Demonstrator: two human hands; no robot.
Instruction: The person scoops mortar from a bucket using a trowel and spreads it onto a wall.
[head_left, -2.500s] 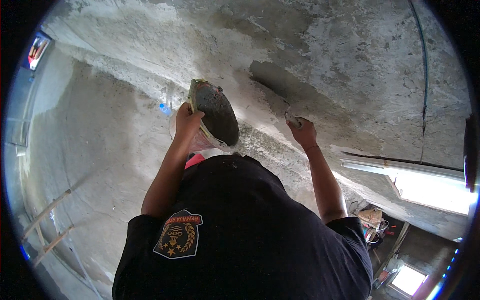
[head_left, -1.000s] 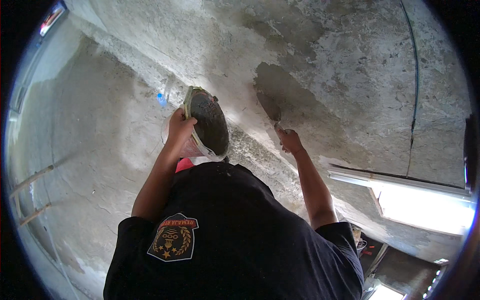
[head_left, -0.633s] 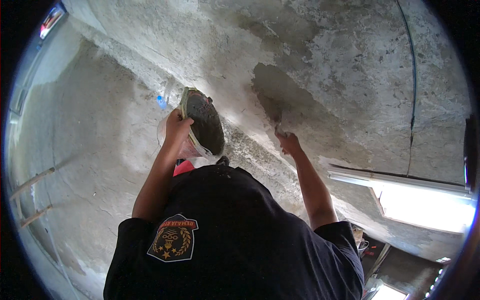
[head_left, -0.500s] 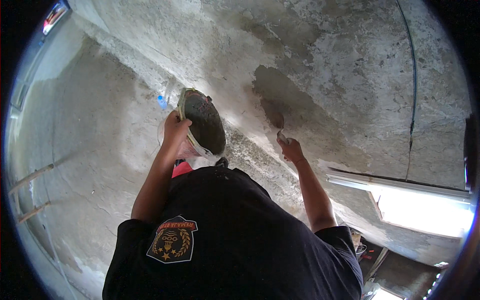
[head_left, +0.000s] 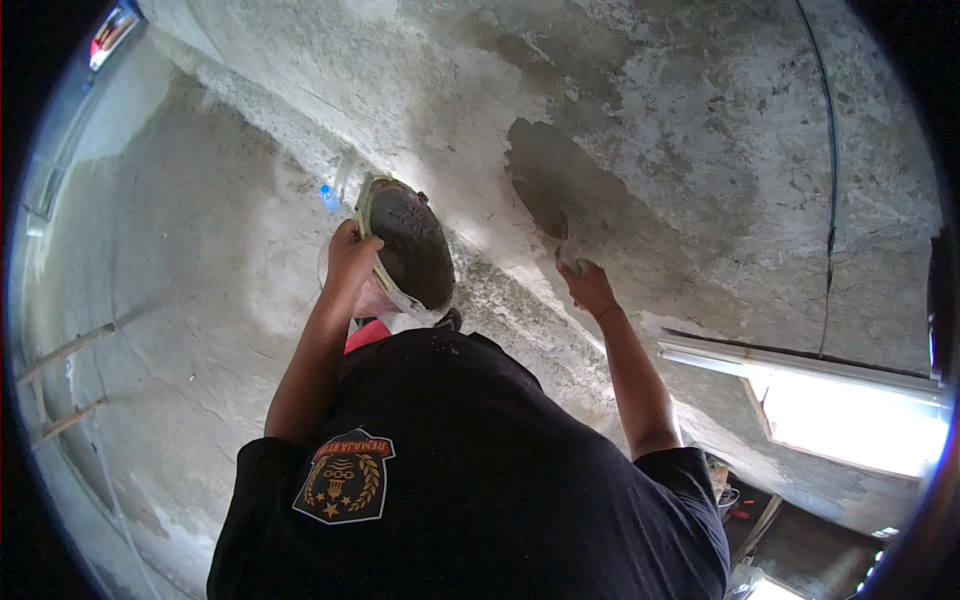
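My left hand is closed round the rim of a plastic bucket, which is tilted in front of my body. Dark grey wet mortar fills its mouth. Out to the right, my right hand grips the handle of a trowel. The trowel's blade lies against the wall, at the lower left part of a dark damp patch of plaster. My fingers partly hide the handle.
A bottle with a blue cap is on the floor beyond the bucket. A dark cable runs down the rough wall. At right is a bright window opening; wooden poles stick in at far left.
My right hand and the trowel have shifted slightly to the right, the blade still at the wall. My left hand keeps its hold on the bucket, and the view has moved a little.
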